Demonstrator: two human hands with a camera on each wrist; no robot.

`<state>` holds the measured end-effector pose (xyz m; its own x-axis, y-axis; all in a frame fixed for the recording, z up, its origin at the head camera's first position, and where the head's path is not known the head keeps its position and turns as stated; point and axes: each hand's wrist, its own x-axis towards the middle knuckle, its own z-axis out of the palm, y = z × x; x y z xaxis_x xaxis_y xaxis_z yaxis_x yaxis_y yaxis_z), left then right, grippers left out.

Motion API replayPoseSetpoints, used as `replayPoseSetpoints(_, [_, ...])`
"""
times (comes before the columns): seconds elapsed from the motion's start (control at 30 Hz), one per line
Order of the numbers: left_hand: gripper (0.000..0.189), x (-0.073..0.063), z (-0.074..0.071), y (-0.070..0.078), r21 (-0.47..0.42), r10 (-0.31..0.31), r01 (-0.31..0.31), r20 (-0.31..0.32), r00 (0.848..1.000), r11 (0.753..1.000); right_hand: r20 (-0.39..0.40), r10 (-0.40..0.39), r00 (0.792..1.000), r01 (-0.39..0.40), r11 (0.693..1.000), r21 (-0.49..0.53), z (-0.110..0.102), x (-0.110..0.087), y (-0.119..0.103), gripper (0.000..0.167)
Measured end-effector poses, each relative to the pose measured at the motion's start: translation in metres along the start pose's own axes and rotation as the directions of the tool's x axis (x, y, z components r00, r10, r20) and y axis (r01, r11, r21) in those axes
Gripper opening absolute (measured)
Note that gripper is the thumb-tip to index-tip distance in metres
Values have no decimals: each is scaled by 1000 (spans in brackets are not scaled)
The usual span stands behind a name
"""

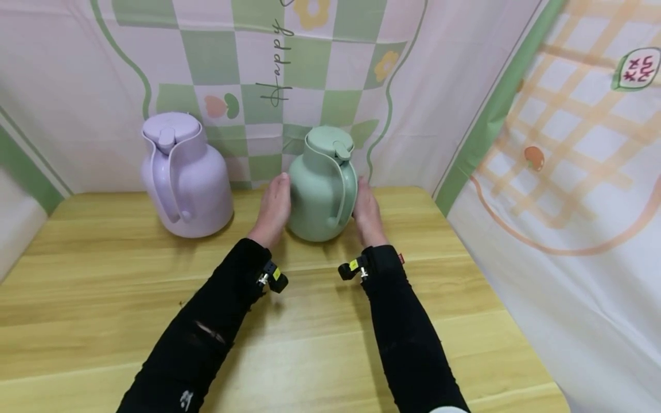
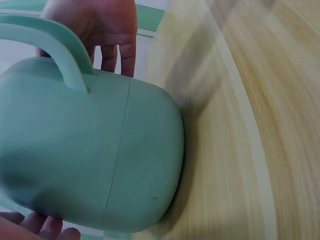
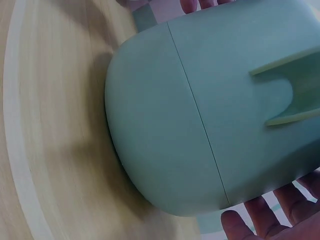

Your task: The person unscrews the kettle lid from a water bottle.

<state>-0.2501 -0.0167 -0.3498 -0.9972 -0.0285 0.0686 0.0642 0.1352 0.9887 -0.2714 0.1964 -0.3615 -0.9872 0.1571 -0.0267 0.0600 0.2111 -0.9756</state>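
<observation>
A sage-green insulated jug (image 1: 316,198) stands upright on the wooden table, its lid on and its handle (image 1: 349,195) turned to the front right. My left hand (image 1: 275,205) lies along the jug's left side, its fingers extended. On the opposite side is my right hand (image 1: 368,213), beside the handle, with its fingers reaching back along the body. In the right wrist view, right fingers (image 3: 262,215) lie slightly bent at the jug's wall. Left fingertips (image 2: 50,225) meet the jug's edge in the left wrist view. The hands' far sides are partly hidden behind the jug.
To the left, a lilac jug (image 1: 198,192) of the same shape stands upright near the table's back edge. Behind the wooden table (image 1: 310,344) hangs a checked green and white cloth (image 1: 209,57). Another patterned cloth (image 1: 568,212) hangs along the right side.
</observation>
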Motion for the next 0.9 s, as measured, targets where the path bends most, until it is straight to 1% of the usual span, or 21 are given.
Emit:
replayPoseSetpoints(0.17, [68, -4, -6, -2, 71, -26, 25, 11, 1000, 997, 19, -1, 1000, 1, 1000, 20, 3, -5, 1, 65])
replayPoseSetpoints(0.3, [67, -5, -9, -3, 103, -9, 11, -22, 1000, 995, 30, -10, 999, 9, 999, 35, 5, -9, 1, 59])
replayPoseSetpoints(0.37, [67, -6, -10, -4, 94, 1, 3, -44, 999, 996, 38, -15, 999, 14, 999, 40, 7, -11, 0, 57])
replayPoseSetpoints(0.57, [68, -10, -13, -5, 51, 5, -2, -73, 997, 999, 44, -47, 998, 46, 998, 37, 10, -17, 0, 55])
replayPoseSetpoints(0.7, [62, -14, -16, -6, 59, 13, -7, -99, 995, 998, 37, -68, 997, 66, 997, 40, 13, -20, 1, 53])
replayPoseSetpoints(0.8, [60, -18, -18, -7, 56, 16, -9, -111, 994, 998, 35, -80, 996, 78, 996, 52, 16, -23, 2, 51])
replayPoseSetpoints(0.9, [60, -21, -21, -8, 50, 5, 0, -106, 994, 999, 25, -93, 995, 92, 995, 51, 19, -25, 2, 49])
